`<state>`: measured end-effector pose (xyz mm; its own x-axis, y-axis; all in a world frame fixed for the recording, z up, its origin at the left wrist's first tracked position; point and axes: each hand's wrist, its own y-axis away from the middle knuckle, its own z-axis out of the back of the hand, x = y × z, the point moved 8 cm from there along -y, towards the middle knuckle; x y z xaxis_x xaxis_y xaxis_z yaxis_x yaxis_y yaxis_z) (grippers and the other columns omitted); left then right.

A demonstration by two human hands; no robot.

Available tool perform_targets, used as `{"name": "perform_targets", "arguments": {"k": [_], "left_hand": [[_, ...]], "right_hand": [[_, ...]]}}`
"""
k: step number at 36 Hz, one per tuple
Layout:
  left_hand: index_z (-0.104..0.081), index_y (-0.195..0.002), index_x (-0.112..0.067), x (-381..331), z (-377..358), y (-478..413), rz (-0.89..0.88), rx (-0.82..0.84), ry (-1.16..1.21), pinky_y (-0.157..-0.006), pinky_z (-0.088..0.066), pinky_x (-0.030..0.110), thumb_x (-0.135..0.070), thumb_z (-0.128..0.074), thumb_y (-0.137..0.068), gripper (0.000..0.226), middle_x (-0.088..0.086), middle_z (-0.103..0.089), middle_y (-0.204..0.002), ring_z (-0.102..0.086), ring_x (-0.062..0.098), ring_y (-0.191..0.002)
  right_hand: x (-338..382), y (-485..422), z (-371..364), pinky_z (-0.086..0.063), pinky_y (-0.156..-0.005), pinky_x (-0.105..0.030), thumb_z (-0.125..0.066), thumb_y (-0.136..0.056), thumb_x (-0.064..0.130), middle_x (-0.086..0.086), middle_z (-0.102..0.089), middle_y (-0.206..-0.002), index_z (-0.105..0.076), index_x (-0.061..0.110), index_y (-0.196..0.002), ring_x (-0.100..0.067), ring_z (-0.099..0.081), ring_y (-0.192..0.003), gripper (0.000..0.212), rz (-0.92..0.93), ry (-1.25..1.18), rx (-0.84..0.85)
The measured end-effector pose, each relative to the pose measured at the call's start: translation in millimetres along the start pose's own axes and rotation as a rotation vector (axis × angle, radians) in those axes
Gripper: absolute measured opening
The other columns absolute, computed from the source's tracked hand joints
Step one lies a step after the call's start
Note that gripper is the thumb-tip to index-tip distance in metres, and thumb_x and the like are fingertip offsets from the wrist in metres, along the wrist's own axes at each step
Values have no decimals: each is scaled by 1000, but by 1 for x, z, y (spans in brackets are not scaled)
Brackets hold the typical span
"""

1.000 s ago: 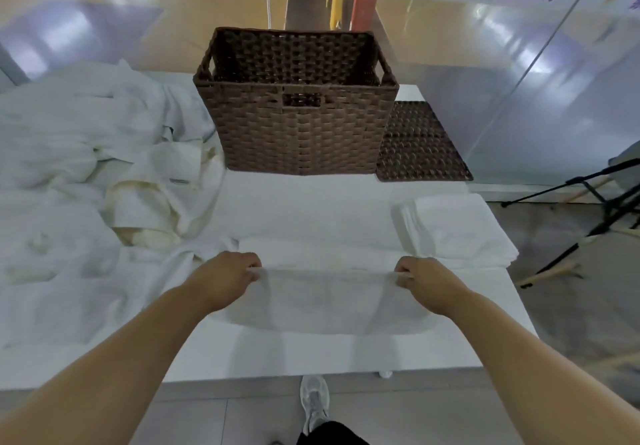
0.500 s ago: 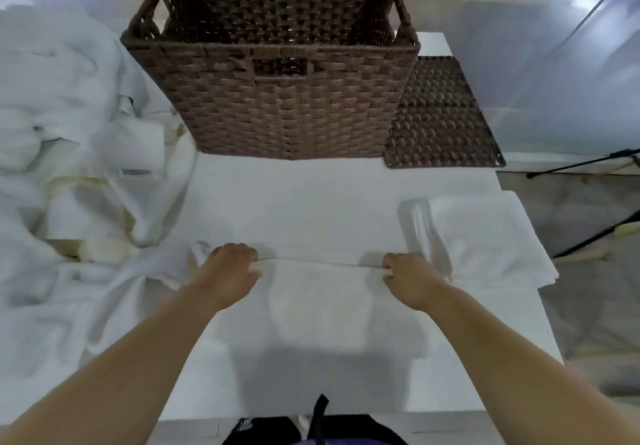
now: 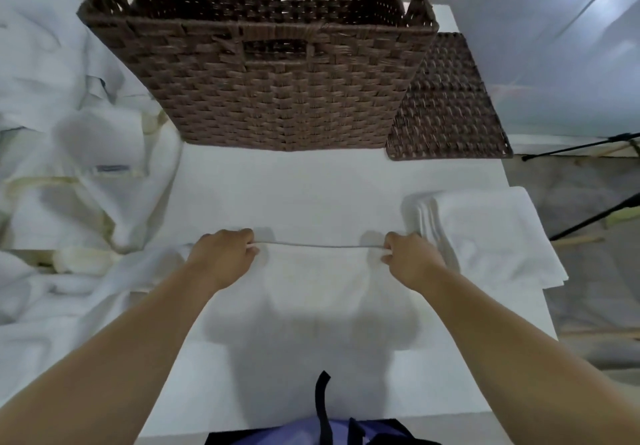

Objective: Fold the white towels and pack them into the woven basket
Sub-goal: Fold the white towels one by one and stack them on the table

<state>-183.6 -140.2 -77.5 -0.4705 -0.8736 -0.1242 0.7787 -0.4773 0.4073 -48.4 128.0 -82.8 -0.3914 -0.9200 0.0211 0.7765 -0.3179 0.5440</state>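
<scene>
I see the white bench (image 3: 294,195) filling most of my view, from the near edge up to the far end. A big heap of loose white towels (image 3: 69,167) sprawls over its left side. The brown woven basket (image 3: 277,81) stands at the far middle of the bench with its near wall facing me; I cannot see its floor. In front of me one white towel (image 3: 318,282) lies spread on the bench, its far edge lifted into a taut line between the two hands. A stack of folded towels (image 3: 485,237) sits at the right edge, just beside the right hand (image 3: 410,257). A flat woven panel (image 3: 446,109) lies just to the right of the basket. The left hand (image 3: 225,254) grips the towel's far left corner. On both hands the fingers (image 3: 247,237) are curled, pinching the towel's edge against the thumbs.
</scene>
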Motion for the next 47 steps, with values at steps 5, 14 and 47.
{"name": "perform_targets", "arguments": {"k": [5, 14, 47], "left_hand": [[-47, -127, -21, -13, -9, -1, -78, -45, -144, -91, -36, 38, -35, -43, -94, 35, 1, -52, -126, -46, 23, -117], [-38, -141, -32, -52, -39, 15, -389, 7, 9, -114, -20, 34, -23, -40, -98, 44, -6, -34, -145, -29, 19, -135], [-48, -97, -16, -35, -44, 17, 236, 2, 528, -57, -39, 26, -45, -59, -87, 32, -3, -56, -85, -56, 16, -75]], "right_hand": [[8, 11, 1, -41, -77, -32, -50, -94, 19, -8, -56, -117, -44, 14, -119, -28, -53, -109, 26, -8, -24, -93], [60, 53, -40, -28, -107, -38, -37, -100, 25, -11, -25, -154, -43, 10, -136, -26, -28, -138, 40, 190, 27, 80], [31, 40, -54, -46, -87, -36, -61, -89, 38, -10, -53, -123, -39, 7, -125, -28, -54, -111, 52, -338, -689, -23]]}}
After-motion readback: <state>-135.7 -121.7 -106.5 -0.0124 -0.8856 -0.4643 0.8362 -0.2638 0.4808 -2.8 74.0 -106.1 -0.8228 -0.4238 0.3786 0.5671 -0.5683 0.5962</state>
